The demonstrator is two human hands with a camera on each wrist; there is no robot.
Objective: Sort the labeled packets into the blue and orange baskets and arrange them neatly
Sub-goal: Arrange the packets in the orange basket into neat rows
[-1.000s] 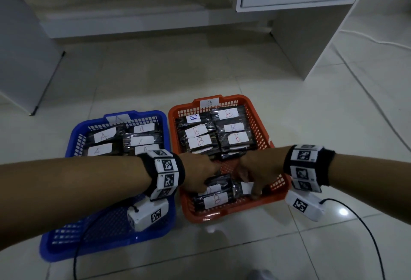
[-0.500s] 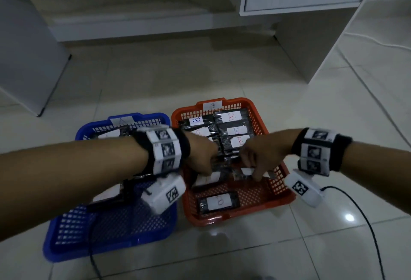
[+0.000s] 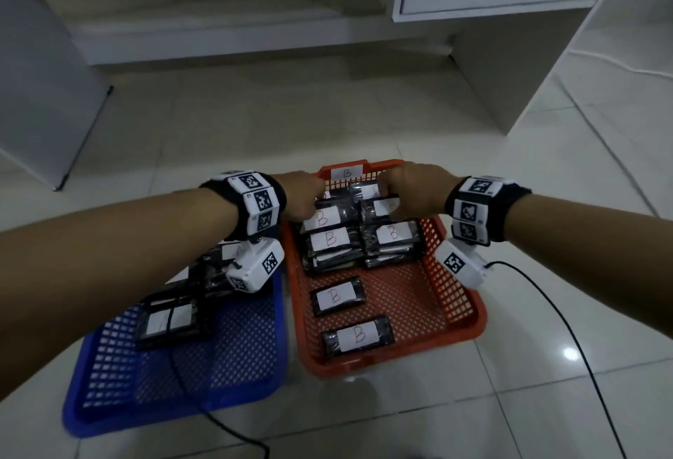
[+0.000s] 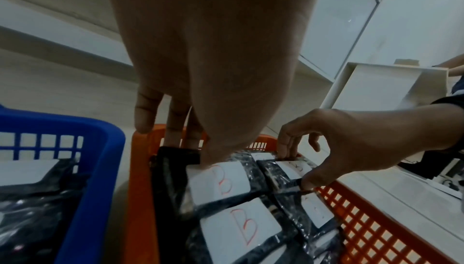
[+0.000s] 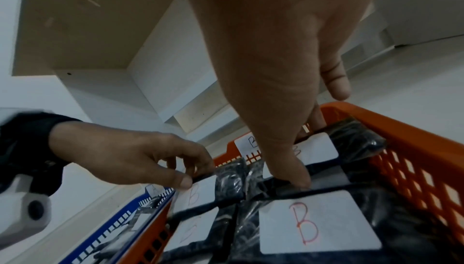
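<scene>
We see both hands at far end of orange basket (image 3: 455, 316) on tiled floor (image 3: 255, 130).

L hand (image 4: 213, 69) grip: fingers + thumb pinch black packet w/ B label (image 4: 220, 181) at far left corner. R hand (image 5: 276, 59) grip: pinches neighbouring B packet (image 5: 314, 147) at far right.

Head view only: two loose B packets (image 3: 337, 296) near basket's near edge; blue basket (image 3: 218, 367) beside, packets partly hidden by arm.

Wrist views: glossy crinkled wrap, white paper labels, red ink; lattice plastic walls.
</scene>
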